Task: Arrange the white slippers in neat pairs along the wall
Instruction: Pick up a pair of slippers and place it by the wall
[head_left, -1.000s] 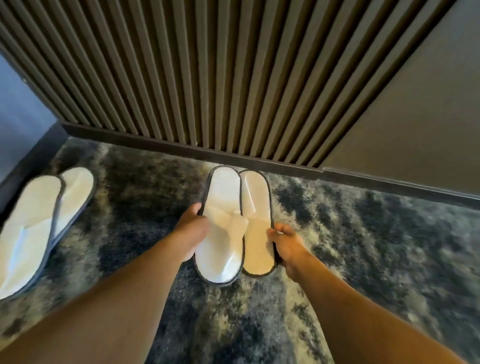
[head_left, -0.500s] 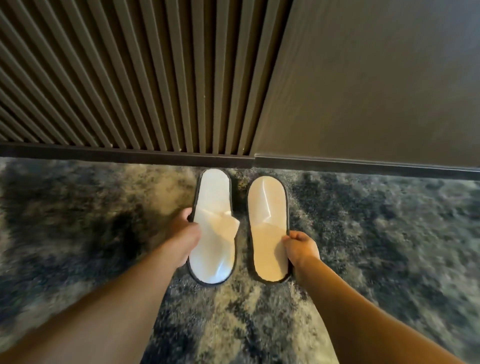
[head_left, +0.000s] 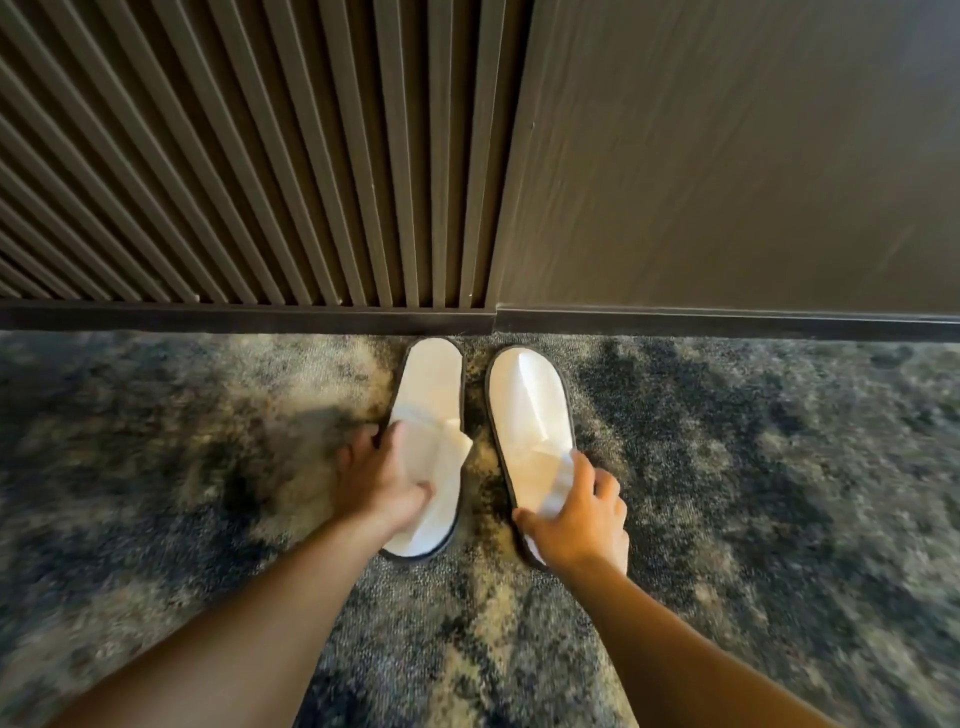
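Note:
Two white slippers with dark edging lie side by side on the carpet, toes against the skirting board. The left slipper (head_left: 430, 400) has its strap folded loosely across the middle. My left hand (head_left: 378, 480) rests on its strap and left edge, fingers curled on it. The right slipper (head_left: 524, 410) lies a small gap to the right. My right hand (head_left: 579, 514) covers its heel end, with fingers spread over the strap and thumb at the inner edge. Both heels are partly hidden by my hands.
A dark skirting board (head_left: 249, 318) runs along the base of the wall. Above it stand a slatted wooden panel (head_left: 260, 156) on the left and a plain brown panel (head_left: 727, 156) on the right. A mottled blue and beige carpet (head_left: 779, 493) covers the floor.
The slippers, touching a second ago, now lie apart with a gap. The view shifted right, so the other pair at the left is out of sight. My hands moved onto the straps.

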